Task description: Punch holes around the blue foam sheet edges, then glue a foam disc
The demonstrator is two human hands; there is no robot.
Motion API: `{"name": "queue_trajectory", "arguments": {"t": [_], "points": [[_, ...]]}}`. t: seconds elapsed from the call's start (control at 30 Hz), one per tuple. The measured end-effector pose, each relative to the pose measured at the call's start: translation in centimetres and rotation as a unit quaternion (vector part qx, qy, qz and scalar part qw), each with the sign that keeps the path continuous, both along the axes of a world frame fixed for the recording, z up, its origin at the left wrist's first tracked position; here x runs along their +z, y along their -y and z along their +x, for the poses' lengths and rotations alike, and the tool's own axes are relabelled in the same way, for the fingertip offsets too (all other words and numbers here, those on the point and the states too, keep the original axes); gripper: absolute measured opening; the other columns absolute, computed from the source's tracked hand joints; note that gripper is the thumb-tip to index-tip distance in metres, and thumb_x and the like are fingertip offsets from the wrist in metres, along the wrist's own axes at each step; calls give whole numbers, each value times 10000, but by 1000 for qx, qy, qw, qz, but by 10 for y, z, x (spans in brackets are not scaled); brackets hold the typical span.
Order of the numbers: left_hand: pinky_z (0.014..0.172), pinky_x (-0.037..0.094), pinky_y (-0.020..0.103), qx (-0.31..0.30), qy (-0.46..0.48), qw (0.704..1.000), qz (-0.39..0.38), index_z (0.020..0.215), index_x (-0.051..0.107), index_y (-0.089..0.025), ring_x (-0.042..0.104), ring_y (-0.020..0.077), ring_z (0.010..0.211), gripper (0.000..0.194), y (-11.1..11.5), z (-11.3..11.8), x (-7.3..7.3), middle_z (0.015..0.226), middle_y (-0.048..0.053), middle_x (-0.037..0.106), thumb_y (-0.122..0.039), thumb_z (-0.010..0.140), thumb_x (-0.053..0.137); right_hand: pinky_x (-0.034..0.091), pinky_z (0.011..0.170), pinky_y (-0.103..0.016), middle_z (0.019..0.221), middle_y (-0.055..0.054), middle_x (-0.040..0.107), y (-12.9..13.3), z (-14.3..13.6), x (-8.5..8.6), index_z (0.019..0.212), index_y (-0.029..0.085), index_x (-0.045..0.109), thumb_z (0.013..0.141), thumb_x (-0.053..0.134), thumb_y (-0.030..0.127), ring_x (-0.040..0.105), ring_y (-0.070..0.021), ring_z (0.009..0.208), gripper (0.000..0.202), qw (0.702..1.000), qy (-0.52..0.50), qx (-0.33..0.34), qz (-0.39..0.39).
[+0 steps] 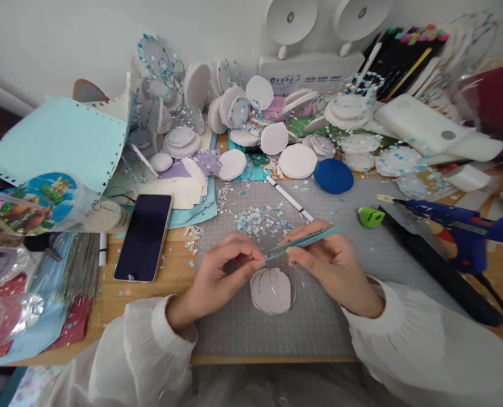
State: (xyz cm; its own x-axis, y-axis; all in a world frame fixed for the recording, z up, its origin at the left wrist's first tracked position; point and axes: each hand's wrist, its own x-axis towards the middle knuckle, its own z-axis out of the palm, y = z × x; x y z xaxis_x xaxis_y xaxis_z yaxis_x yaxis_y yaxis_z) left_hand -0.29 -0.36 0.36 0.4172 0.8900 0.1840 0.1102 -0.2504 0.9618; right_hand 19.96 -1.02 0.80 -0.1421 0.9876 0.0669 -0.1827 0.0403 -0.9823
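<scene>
Both hands meet over the grey cutting mat (234,333). Blurred pale blue paper (302,239), seen nearly edge-on, is held between thumb and fingers of my right hand (330,257). My left hand (228,265) pinches at the paper's narrow left end. Just below the fingers, a white round disc (270,291) with thin wire loops on it lies flat on the mat. Beyond my hands, small blue and white paper bits (262,220) are scattered in a pile. A white pen (289,198) lies past them.
White discs (298,161) and bead-like wire rings crowd the back. A blue round lid (334,176), green sharpener-like piece (371,217), black bar (438,265) and blue glue gun (459,223) lie right. Left are a phone (143,237), plastic cup (43,203) and wire bundle (79,265).
</scene>
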Motion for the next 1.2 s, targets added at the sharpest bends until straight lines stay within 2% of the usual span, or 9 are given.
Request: {"name": "queue_trajectory", "arguments": {"t": [0.23,0.5,0.63,0.9,1.2], "points": [[673,426,253,-4,2,1000,-14,873,630,-168,536,138,781,80,-1,-1,1,833,42,577,-226,884,576,533,558,-210,804,7,636,-1,1,-2,791,226,622,777,713,207,597,-93,622,95,1000,-8,5,-28],[735,427,246,-8,32,997,-68,847,600,-159,526,134,810,116,-1,1,5,836,33,555,-234,906,534,531,554,-220,836,6,647,1,1,-2,813,228,630,787,695,169,600,-88,607,92,1000,-5,-7,11],[731,419,232,11,18,998,-63,860,569,-163,513,122,796,112,0,1,4,840,22,545,-228,922,503,525,541,-224,856,11,649,2,3,-3,828,244,625,806,679,170,602,-91,610,95,999,-1,-31,40],[711,405,223,11,-9,999,-47,886,535,-167,493,113,781,112,1,0,1,839,15,521,-223,943,456,540,566,-213,821,2,665,2,2,2,823,228,624,791,669,131,643,-114,691,112,996,38,-15,74],[700,411,224,3,-2,998,-65,905,552,-169,503,114,789,111,2,0,-2,860,17,534,-250,935,484,527,541,-214,810,-2,675,3,1,3,824,235,632,792,678,149,638,-121,691,103,997,38,-6,61]]}}
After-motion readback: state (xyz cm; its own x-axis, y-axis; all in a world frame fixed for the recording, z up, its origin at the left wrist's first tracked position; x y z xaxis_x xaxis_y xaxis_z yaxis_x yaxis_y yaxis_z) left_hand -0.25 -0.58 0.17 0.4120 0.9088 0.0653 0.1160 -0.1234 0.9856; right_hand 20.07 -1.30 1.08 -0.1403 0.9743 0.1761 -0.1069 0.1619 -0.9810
